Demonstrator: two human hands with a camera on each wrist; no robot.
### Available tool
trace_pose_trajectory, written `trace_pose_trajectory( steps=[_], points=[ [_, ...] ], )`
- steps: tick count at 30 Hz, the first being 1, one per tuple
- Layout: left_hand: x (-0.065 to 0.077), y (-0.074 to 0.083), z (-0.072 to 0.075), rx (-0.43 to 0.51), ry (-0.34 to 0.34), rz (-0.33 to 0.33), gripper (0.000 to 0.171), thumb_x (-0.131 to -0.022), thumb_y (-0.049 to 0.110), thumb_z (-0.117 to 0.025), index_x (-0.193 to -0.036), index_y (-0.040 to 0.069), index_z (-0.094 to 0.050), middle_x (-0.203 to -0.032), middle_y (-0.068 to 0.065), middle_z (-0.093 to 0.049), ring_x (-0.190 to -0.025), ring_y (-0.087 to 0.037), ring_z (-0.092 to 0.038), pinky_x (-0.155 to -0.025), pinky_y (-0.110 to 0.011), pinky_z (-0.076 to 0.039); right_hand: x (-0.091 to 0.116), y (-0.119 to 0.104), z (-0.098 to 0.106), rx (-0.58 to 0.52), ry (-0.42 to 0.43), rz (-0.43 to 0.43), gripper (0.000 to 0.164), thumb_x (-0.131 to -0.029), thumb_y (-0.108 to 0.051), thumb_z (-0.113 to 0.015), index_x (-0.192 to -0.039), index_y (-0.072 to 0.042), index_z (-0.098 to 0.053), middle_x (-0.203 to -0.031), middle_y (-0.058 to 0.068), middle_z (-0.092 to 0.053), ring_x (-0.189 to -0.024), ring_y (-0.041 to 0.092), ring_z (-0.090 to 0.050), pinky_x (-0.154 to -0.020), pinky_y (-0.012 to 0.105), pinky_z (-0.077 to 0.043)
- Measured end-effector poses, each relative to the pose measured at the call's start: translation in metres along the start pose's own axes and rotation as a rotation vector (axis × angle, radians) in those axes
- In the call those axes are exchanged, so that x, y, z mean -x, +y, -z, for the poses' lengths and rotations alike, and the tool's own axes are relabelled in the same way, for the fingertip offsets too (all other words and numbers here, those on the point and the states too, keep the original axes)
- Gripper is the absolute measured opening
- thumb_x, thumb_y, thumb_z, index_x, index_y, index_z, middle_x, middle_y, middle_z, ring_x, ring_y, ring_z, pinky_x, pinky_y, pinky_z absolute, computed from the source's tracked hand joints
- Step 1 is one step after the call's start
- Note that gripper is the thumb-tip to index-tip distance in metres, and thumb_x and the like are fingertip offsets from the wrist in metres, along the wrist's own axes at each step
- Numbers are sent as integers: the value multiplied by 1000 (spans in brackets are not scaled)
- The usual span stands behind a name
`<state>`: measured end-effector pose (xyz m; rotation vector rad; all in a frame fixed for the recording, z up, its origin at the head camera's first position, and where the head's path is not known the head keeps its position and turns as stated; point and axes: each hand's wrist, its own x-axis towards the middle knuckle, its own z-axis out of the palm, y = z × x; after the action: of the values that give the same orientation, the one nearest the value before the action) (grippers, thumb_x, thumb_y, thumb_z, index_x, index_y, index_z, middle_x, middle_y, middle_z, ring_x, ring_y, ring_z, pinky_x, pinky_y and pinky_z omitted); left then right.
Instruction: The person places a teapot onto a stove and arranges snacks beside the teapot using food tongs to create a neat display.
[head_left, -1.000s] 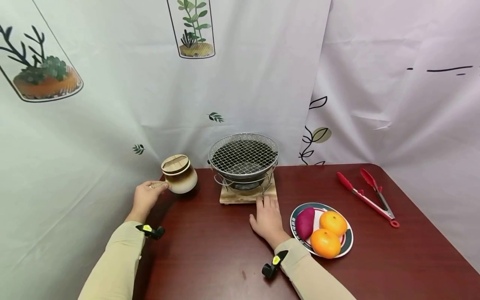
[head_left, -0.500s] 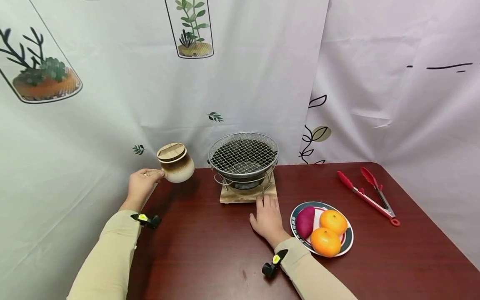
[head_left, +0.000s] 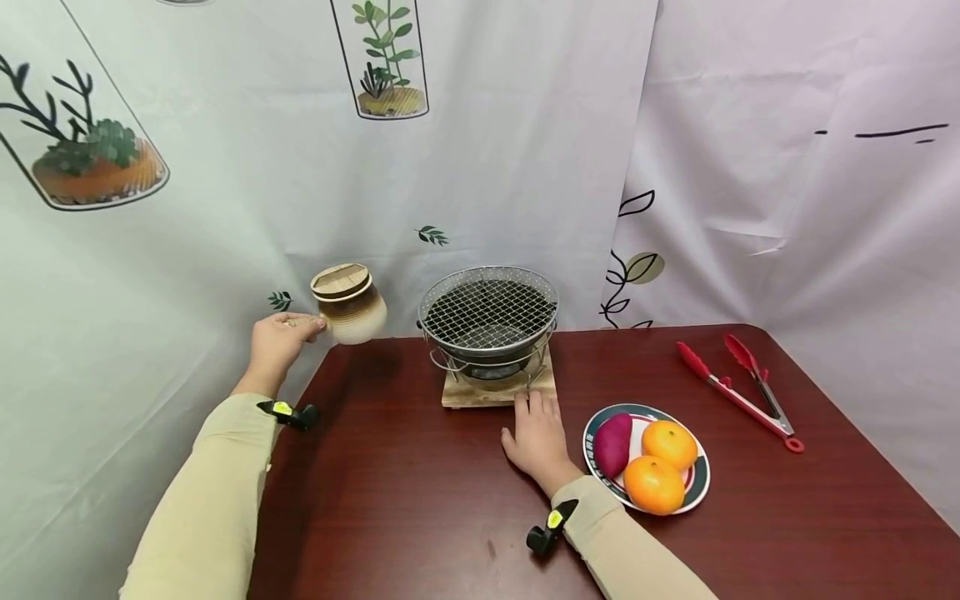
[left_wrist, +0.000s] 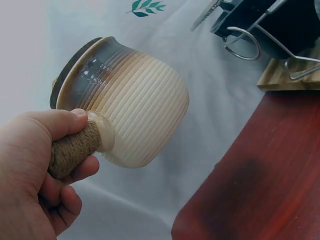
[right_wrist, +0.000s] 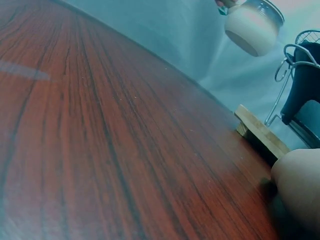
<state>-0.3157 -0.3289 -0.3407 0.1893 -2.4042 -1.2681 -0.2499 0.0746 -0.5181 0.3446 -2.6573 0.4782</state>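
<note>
My left hand grips the twine-wrapped handle of a ribbed ceramic pot, cream below and brown at the top. A wooden lid covers the pot, which hangs above the table at its back left, slightly tilted. My right hand rests with fairly straight fingers at the front edge of the wooden board under a round grill. The grill has a wire mesh top and stands in a metal frame. In the right wrist view only part of the right hand shows.
Right of my right hand is a plate with two oranges and a purple sweet potato. Red-tipped tongs lie spread at the table's right. A white printed curtain closes off the back and sides.
My left hand has lifted the pot upward from near the tabletop, shifting it slightly left. The right hand has stayed at the board.
</note>
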Motion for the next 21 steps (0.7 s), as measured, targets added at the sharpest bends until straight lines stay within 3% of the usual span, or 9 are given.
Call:
trace_pose_trajectory(
  steps=[7,14,21],
  points=[
    [-6,9,0,-10,4,-21,41,-87,35,-78,-107,0,-74,-62,22,-63,-68,-2,-60,-67,-25,-45,1,1,-1,1,12,10,64,-84,-31,-73,-134,2,-52,-131,22,-48,-130,40,-43,-114,56,-29],
    [-11,22,-8,37,-18,-9,44,-86,36,-79,-111,0,-74,-65,23,-65,-69,-1,-62,-70,-25,-45,2,1,0,1,8,7,63,-84,-32,-73,-134,2,-53,-131,22,-48,-130,40,-42,-114,56,-29],
    [-16,39,-13,35,-45,-21,45,-86,40,-79,-110,3,-75,-65,19,-66,-74,-10,-64,-70,-27,-45,2,0,1,-1,18,13,63,-83,-31,-73,-132,3,-54,-130,22,-48,-129,40,-43,-113,57,-30]
  ],
)
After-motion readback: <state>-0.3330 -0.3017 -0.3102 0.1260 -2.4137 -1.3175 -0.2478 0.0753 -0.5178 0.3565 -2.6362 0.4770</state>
